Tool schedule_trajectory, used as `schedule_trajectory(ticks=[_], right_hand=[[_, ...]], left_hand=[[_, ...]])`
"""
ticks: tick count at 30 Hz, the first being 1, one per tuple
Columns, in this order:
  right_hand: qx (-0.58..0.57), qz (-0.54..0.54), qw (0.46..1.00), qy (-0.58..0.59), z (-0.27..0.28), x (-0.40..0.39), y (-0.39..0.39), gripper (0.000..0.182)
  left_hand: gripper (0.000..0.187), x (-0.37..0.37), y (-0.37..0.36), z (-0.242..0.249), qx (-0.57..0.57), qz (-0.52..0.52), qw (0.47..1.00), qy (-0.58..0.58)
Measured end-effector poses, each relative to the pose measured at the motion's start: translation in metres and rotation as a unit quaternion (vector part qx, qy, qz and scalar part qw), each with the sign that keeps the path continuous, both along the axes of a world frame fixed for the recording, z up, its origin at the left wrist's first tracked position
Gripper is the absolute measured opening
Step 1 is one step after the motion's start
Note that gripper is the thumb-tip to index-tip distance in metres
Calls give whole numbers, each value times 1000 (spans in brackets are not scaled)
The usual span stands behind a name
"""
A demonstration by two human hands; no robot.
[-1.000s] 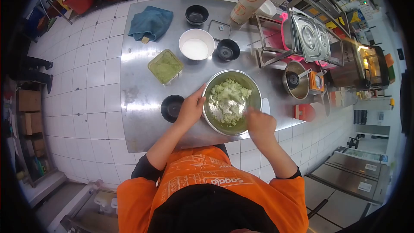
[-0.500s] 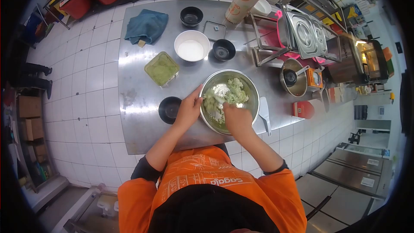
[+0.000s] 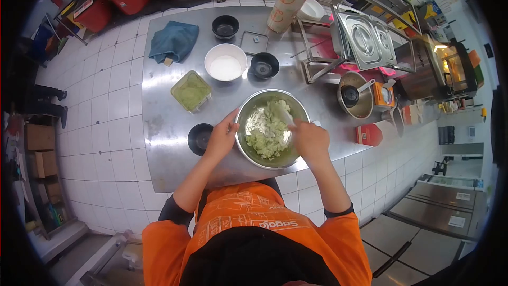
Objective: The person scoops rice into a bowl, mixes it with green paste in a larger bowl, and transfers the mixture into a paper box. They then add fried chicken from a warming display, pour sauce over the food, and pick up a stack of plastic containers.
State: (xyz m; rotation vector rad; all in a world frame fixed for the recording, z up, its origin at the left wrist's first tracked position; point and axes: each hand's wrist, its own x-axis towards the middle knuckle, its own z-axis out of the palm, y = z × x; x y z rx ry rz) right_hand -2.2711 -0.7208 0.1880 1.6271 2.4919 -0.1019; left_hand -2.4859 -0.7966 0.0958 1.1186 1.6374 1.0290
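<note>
A steel mixing bowl stands near the front edge of the metal table, holding a crumbly pale green mixture. My left hand is at its left rim, fingers closed on the edge. At the right side of the bowl, my right hand is wrapped around a pale spatula, whose blade slants into the mixture. Left of my left hand sits a small black bowl. A square tub of green paste lies farther back on the left.
Behind the mixing bowl are a white bowl with white contents, black bowls and a blue cloth. To the right stand a metal rack with lidded steel pans, a steel bowl and a red box.
My right hand has swung right and slightly back with the spatula, from the bowl's front to its right side. More mixture lies toward the front. My left hand stays at the rim.
</note>
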Motion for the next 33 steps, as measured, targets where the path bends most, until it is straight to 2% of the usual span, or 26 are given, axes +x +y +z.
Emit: schedule_trajectory(ticks=[2, 4, 6, 8, 11, 13, 14, 16, 18, 20, 22, 23, 25, 26, 28, 29, 30, 31, 32, 33], right_hand=[[2, -27, 1000, 14, -6, 7, 10, 19], [9, 6, 1000, -9, -32, 14, 18, 21], [-24, 47, 999, -9, -14, 15, 8, 19], [-68, 93, 993, -11, -8, 19, -4, 18], [-86, 68, 994, 19, -17, 31, -9, 20], [-136, -7, 990, 24, -18, 41, 2, 23], [-133, -5, 991, 31, -13, 52, 3, 23], [46, 40, 972, 227, 1, 85, 4, 34], [158, 25, 933, 321, 19, 129, 17, 43], [191, -142, 906, 350, 36, 184, 33, 43], [392, -172, 888, 165, 27, 234, 40, 43], [393, -171, 888, 169, 17, 255, 43, 43], [321, -187, 925, 79, -3, 279, 47, 32], [319, -188, 925, 81, -9, 281, 46, 32], [227, -206, 949, 75, -12, 281, 46, 20], [229, -205, 949, 77, -6, 276, 41, 20], [254, -189, 942, 116, 10, 265, 32, 16], [277, -173, 933, 153, 28, 252, 22, 12], [246, -106, 944, 194, 55, 235, 10, 10], [214, -39, 948, 233, 79, 215, -3, 9]], left_hand=[[44, 7, 2, 11, -6, 19, 1000, 12], [42, 14, 1, 4, -11, 28, 999, 25], [40, 18, 3, -25, 103, 77, 991, 47], [39, 24, 0, -14, 91, 92, 990, 48], [38, 28, -4, -7, 63, 103, 991, 50], [38, 26, 3, -9, 60, 107, 991, 54], [39, 27, 1, -15, 22, 95, 995, 34], [40, 37, -6, -23, -17, 85, 996, 18], [43, 53, -7, -24, 11, 87, 995, -48], [46, 64, -13, -15, -11, 96, 994, -59], [48, 74, -16, 3, -62, 195, 961, -187], [48, 72, -20, -1, -59, 198, 961, -184], [46, 57, -32, -22, -70, 224, 945, -227], [46, 47, -39, -32, -71, 225, 945, -225], [45, 23, -51, -47, -16, 224, 973, -50], [51, 8, -56, -58, -27, 219, 975, 0], [51, 12, -56, -39, -24, 222, 975, 0], [60, 24, -58, 4, -40, 152, 987, 24], [70, 38, -62, 46, -61, 78, 994, 49], [81, 54, -60, 78, 20, 7, 996, 90]])
